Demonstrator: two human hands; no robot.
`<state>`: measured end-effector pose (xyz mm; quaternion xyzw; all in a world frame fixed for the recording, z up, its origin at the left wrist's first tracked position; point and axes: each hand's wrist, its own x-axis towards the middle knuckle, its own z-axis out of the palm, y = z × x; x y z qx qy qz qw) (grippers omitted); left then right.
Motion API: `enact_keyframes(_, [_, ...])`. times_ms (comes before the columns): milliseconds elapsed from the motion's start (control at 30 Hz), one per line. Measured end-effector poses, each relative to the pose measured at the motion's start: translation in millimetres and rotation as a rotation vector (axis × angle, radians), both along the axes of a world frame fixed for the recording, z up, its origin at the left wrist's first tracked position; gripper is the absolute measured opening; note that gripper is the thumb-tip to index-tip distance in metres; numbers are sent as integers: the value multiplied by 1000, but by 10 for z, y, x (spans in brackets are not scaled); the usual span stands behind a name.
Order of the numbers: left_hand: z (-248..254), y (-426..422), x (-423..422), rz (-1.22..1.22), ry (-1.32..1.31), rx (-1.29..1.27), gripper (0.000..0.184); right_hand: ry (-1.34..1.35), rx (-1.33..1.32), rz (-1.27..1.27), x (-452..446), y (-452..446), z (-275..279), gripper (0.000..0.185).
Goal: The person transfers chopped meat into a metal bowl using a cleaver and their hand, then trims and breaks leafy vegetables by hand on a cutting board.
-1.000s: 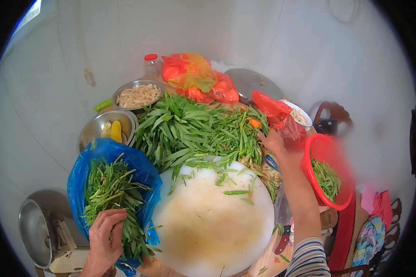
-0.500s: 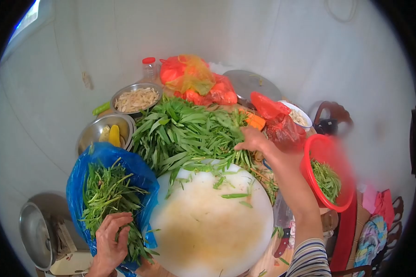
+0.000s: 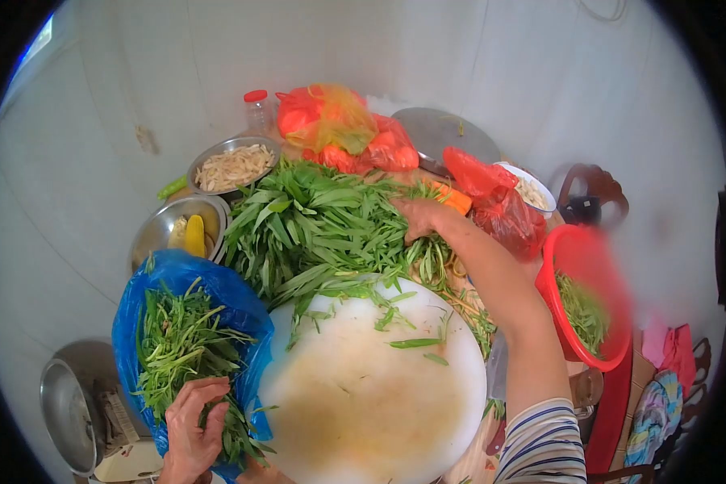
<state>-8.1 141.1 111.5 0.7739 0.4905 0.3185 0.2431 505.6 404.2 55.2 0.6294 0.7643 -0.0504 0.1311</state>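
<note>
A large heap of green leafy stems (image 3: 315, 222) lies behind a round white cutting board (image 3: 371, 387). My right hand (image 3: 418, 218) reaches into the heap's right side, its fingertips hidden among the leaves. On the left, my left hand (image 3: 199, 423) rests at the lower end of cut greens (image 3: 181, 335) in a blue plastic bag (image 3: 129, 323); its fingers are curved, and whether they pinch any stems is not clear. A few loose leaves (image 3: 415, 343) lie on the board.
Two metal bowls, one with pale strips (image 3: 234, 168), one with yellow pieces (image 3: 194, 235), stand back left. Red bags (image 3: 391, 145), a round metal lid (image 3: 444, 135), orange pieces (image 3: 452, 198) and a white bowl (image 3: 532, 192) are behind. A red basin (image 3: 550, 298) holds greens at right.
My right hand has moved left from beside the orange pieces and red bag into the heap of greens. My left hand has stayed at the blue bag. The view has shifted slightly.
</note>
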Motion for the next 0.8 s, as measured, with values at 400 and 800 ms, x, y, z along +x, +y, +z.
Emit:
enact_keyframes(400, [111,-18,26,-25,7,1,30,-4,323,-43,-113,-200,235,32])
enact_keyframes(800, [119,-287,-112,-33,-113,-26,36,-75,509,-96,-267,-1155,1822,30])
